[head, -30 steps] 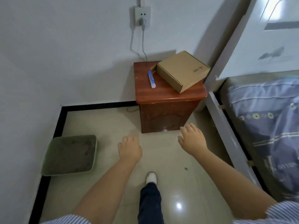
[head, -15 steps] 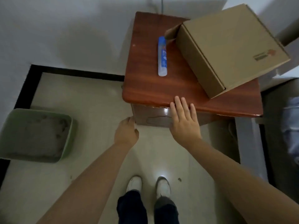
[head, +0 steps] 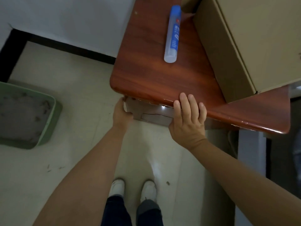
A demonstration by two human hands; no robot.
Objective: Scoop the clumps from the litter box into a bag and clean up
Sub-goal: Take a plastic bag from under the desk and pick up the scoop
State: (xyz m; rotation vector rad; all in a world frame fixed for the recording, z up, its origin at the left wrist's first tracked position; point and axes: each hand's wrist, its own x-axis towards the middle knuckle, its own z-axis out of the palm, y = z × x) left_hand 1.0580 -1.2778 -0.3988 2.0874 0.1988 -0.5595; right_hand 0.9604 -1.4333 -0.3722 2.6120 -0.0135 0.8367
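Observation:
A green litter box with grey litter and small dark clumps sits on the floor at the left, by the wall. My left hand curls around the left corner of the drawer front under the top of a red-brown wooden nightstand. My right hand lies flat on the nightstand's front edge, fingers on the top and thumb down by the drawer front. No bag or scoop is in view.
A cardboard box and a blue-capped tube lie on the nightstand. Litter crumbs dot the pale tile floor. My white shoes stand just below the hands. A white bed frame runs along the right.
I have stepped up close to the nightstand. My left hand has closed on the drawer front's left corner, and my right hand stays pressed on the top's edge.

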